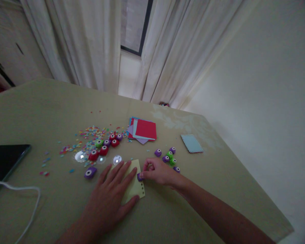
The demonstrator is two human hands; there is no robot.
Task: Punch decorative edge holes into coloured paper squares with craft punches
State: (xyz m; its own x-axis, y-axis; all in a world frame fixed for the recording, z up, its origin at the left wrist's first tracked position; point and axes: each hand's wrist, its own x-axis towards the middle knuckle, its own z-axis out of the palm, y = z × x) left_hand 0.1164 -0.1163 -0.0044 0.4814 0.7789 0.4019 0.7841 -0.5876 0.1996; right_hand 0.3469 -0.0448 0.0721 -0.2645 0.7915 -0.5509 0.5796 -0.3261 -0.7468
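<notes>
My left hand (pixel 113 189) lies flat with fingers spread over a pale yellow paper square (pixel 136 188), pressing it to the table. Dark holes run along the lower part of the paper's right edge. At that edge, my right hand (pixel 156 172) pinches a small purple hole punch (pixel 139 177) between thumb and fingers; part of it is hidden. Beyond the right hand sits a loose group of purple and green eye-shaped pieces (pixel 169 155). Left of the left hand rests a single purple eye-shaped piece (pixel 90 173).
Red, purple and green eye-shaped pieces (pixel 104 150) cluster beside scattered confetti (pixel 91 134). Shiny clear discs (pixel 117 159) lie nearby. Coloured paper squares (pixel 145 130) are stacked farther back; a light blue square pad (pixel 192 143) lies right. A phone (pixel 5 162) and white cable (pixel 33 188) occupy the left.
</notes>
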